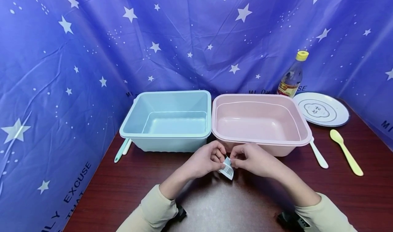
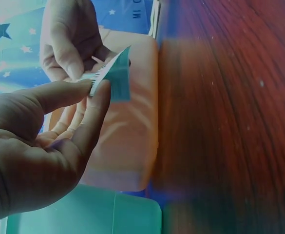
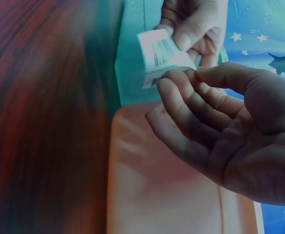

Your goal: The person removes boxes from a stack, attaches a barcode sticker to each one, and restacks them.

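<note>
A small barcode tag (image 1: 227, 171), white on one side, hangs between both hands in front of the pink basin (image 1: 261, 144). My left hand (image 1: 205, 159) pinches it between thumb and forefinger. From the other side, my right hand (image 1: 256, 159) pinches its upper edge with thumb and fingertips. The left wrist view shows the teal back of the tag (image 2: 119, 83) bent away from the printed face. In the right wrist view the tag (image 3: 162, 52) has a fold near its lower edge, and the right hand's other fingers are loosely bent beneath it.
A blue basin (image 1: 172, 136) stands left of the pink one. To the right are a white plate (image 1: 334, 114), a yellow-capped bottle (image 1: 288, 83), a yellow spoon (image 1: 347, 153) and a white handle (image 1: 319, 155). Teal (image 1: 121, 151) and white handles (image 1: 127, 147) poke out at left.
</note>
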Motion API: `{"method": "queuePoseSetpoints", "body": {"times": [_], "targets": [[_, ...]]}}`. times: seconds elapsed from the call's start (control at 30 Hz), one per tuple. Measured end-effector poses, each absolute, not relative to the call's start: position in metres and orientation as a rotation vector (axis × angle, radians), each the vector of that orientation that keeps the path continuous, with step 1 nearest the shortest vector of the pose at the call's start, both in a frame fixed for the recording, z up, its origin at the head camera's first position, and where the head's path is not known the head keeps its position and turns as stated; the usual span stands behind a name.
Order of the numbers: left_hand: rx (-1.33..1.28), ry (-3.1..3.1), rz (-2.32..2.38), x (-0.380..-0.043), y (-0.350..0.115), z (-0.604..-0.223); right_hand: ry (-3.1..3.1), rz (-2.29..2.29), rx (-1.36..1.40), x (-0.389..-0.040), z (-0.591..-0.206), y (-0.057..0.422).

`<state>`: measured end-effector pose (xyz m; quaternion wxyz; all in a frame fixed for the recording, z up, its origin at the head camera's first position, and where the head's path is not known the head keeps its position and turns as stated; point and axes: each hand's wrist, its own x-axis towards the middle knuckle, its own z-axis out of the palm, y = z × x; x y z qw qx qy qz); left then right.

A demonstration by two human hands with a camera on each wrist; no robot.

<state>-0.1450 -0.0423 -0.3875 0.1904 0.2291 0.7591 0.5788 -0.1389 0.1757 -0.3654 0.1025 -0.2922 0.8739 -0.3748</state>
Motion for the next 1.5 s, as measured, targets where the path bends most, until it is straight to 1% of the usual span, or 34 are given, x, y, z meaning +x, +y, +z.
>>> {"method": "queuePoseSetpoints", "body": {"times": [0.43,0.8,0.9,1.07,1.27,1.37,1.5], "targets": [[0.559,2.218,1.482,-0.148,-0.049,-0.39,2.577,-1.01,-0.908,-0.136,-0.35,0.188],[0.547,2.345,1.257,-0.148,-0.053,-0.394,2.55,-1.001,-0.948,-0.133,-0.339,0.2],[0.64,2.452,1.207,-0.148,-0.053,-0.391,2.525,-1.019,-0.965,-0.133,-0.338,0.201],[0.935,2.546,1.26,-0.147,-0.051,-0.385,2.485,-1.061,-0.953,-0.134,-0.337,0.202],[1.261,2.49,1.408,-0.14,-0.047,-0.374,2.372,-1.253,-0.72,-0.134,-0.333,0.204],[1.37,2.513,1.389,-0.136,-0.046,-0.368,2.289,-1.364,-0.615,-0.133,-0.332,0.205],[1.45,2.615,1.266,-0.132,-0.044,-0.365,2.241,-1.418,-0.58,-0.133,-0.331,0.205]]}}
